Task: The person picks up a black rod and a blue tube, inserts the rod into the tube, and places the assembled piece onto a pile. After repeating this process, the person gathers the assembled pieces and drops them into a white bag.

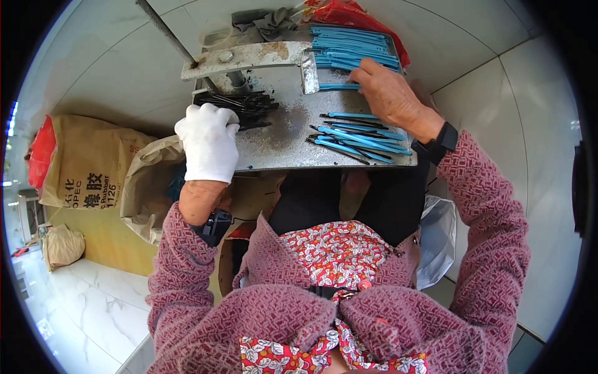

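My left hand [208, 142], in a white glove, has its fingers curled at the near left of a pile of thin black strips [249, 103]. Whatever lies inside those fingers is hidden from me. My bare right hand [393, 98] pinches the right end of a light blue strip [338, 86], which lies crosswise with its left end by a bent metal piece [309, 73]. Below that hand is a loose heap of mixed blue and black strips [361, 138]. Beyond it, many blue strips [352, 45] are stacked side by side.
All this rests on a metal work plate [286, 149] above my knees. A worn metal arm [261, 56] crosses it, with a slanting rod [165, 31] at its left. A red plastic bag [339, 14] and dark cloth [274, 23] lie behind; brown paper sacks [93, 156] stand left.
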A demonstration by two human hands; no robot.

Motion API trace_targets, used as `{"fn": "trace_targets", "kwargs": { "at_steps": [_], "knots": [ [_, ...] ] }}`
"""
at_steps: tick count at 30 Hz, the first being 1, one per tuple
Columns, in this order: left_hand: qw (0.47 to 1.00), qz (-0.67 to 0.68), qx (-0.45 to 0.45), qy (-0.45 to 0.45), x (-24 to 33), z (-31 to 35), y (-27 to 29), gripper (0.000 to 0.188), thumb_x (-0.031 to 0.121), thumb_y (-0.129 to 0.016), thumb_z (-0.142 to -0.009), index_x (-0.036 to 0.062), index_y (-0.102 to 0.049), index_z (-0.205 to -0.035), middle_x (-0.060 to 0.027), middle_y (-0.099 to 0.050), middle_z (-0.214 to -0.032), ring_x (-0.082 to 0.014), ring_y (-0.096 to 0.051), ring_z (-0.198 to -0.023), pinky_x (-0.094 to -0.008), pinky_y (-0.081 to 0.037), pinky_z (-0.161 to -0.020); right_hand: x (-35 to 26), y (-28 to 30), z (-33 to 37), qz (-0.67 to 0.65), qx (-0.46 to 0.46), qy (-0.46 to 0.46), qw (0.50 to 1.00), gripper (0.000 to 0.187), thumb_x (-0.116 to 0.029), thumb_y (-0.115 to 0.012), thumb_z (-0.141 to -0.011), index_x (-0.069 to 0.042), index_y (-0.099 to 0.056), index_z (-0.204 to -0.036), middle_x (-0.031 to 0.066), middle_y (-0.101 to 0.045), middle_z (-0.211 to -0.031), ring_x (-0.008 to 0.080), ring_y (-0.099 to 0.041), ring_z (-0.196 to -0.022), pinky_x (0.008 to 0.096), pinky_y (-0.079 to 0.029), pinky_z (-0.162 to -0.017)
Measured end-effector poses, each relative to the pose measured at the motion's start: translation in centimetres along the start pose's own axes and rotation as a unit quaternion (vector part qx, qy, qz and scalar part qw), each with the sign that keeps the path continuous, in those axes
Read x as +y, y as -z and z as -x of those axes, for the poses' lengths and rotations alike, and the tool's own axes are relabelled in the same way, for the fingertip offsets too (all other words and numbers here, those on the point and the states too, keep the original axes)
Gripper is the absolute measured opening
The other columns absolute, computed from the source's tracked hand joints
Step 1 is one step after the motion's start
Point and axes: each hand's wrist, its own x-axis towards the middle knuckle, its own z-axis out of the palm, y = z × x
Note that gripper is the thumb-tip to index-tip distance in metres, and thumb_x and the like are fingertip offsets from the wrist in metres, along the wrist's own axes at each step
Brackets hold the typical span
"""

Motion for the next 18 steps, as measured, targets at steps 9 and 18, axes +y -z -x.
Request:
{"fn": "trace_targets", "kwargs": {
  "at_steps": [9,18],
  "knots": [
    [0.999,-0.024,-0.043,-0.023,-0.7,-0.6,-0.4,0.006,0.019,-0.076,-0.079,0.0175,-0.074,-0.084,-0.0049,-0.063,-0.088,-0.0290,-0.058,-0.094,-0.0449,-0.043,-0.075,-0.6,0.8,1.0,0.018,-0.040,-0.066,0.997,0.022,-0.003,-0.068,-0.087,-0.006,-0.055,-0.104,0.0122,-0.053,-0.101,0.0362,-0.063,-0.087,0.0457,-0.052,-0.071],
    [0.999,-0.019,-0.037,-0.016,-1.2,0.2,-0.6,0.008,0.019,-0.075,-0.081,0.0165,-0.071,-0.087,-0.0059,-0.063,-0.092,-0.0302,-0.058,-0.094,-0.0456,-0.043,-0.076,-1.4,0.6,1.0,-0.014,-0.039,-0.040,0.998,0.023,-0.007,-0.069,-0.088,-0.007,-0.055,-0.105,0.0115,-0.053,-0.100,0.0357,-0.063,-0.086,0.0453,-0.053,-0.070]
  ]
}}
